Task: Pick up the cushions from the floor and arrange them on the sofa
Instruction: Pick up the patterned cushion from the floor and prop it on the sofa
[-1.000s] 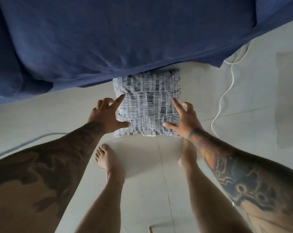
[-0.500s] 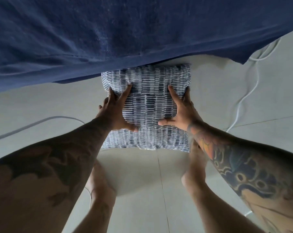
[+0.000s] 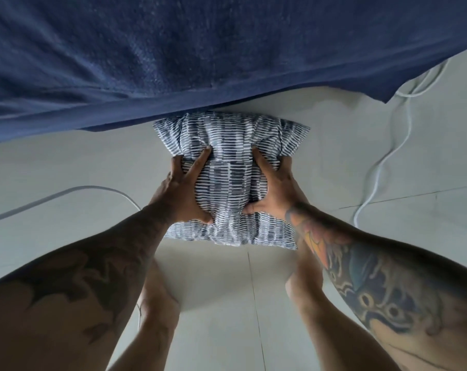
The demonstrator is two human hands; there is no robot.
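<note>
A square cushion [image 3: 227,145] with a blue-grey and white dashed pattern is at the centre, just in front of the dark blue sofa [image 3: 173,49] that fills the top of the view. My left hand [image 3: 182,192] squeezes its left side and my right hand [image 3: 273,187] squeezes its right side, fingers dug into the fabric so the middle bulges. The cushion's far edge sits under the sofa's front edge. Whether the cushion still touches the floor I cannot tell.
Pale tiled floor [image 3: 66,170] lies all around. A white cable [image 3: 382,159] snakes along the floor at the right, and another white cable [image 3: 52,196] curves in from the left. My bare legs stand below the cushion.
Both hands went from resting flat on the cushion to gripping its sides. The cushion now looks bunched and closer to the camera, and the sofa fills more of the view.
</note>
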